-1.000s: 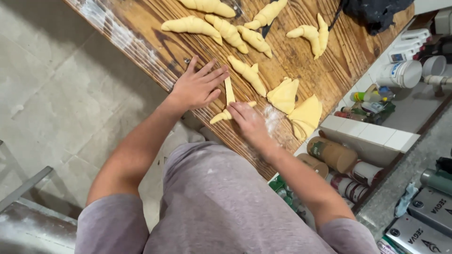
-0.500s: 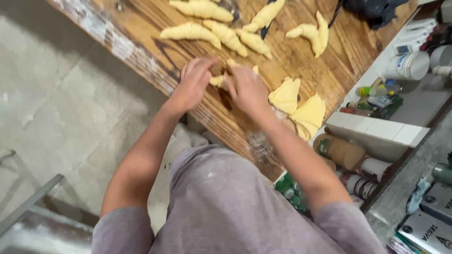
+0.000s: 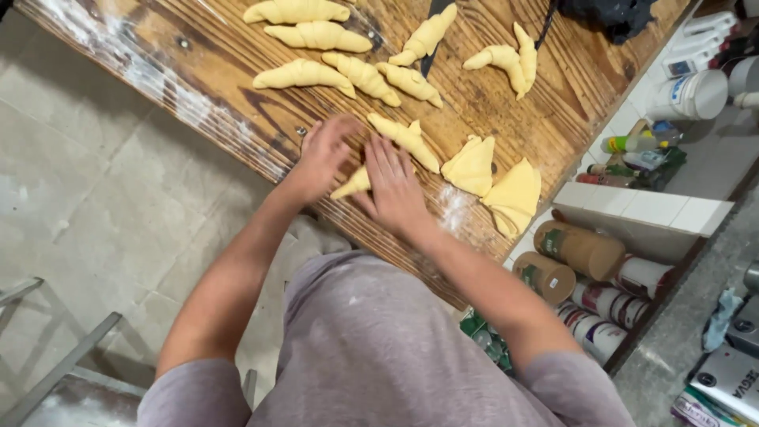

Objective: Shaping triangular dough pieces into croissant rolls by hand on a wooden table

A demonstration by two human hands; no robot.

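Observation:
I stand at a wooden table (image 3: 198, 71) dusted with flour. Both palms press on one piece of pale dough (image 3: 353, 183) near the table's front edge. My left hand (image 3: 324, 154) lies flat on its left part and my right hand (image 3: 393, 183) on its right part; only the pointed end of the dough shows between them. Just beyond my right hand lies a rolled croissant (image 3: 405, 138). Two folded dough triangles (image 3: 472, 164) (image 3: 514, 195) lie to the right.
Several shaped croissants (image 3: 316, 35) lie in a group at the back of the table, two more (image 3: 506, 59) to the right. A knife (image 3: 433, 32) lies among them. Cans (image 3: 581, 249), bottles and a white tub (image 3: 688, 95) stand on shelves at the right.
A second ago my hands were spread on a long dough strip. They came together over it and it is now a short roll under both palms.

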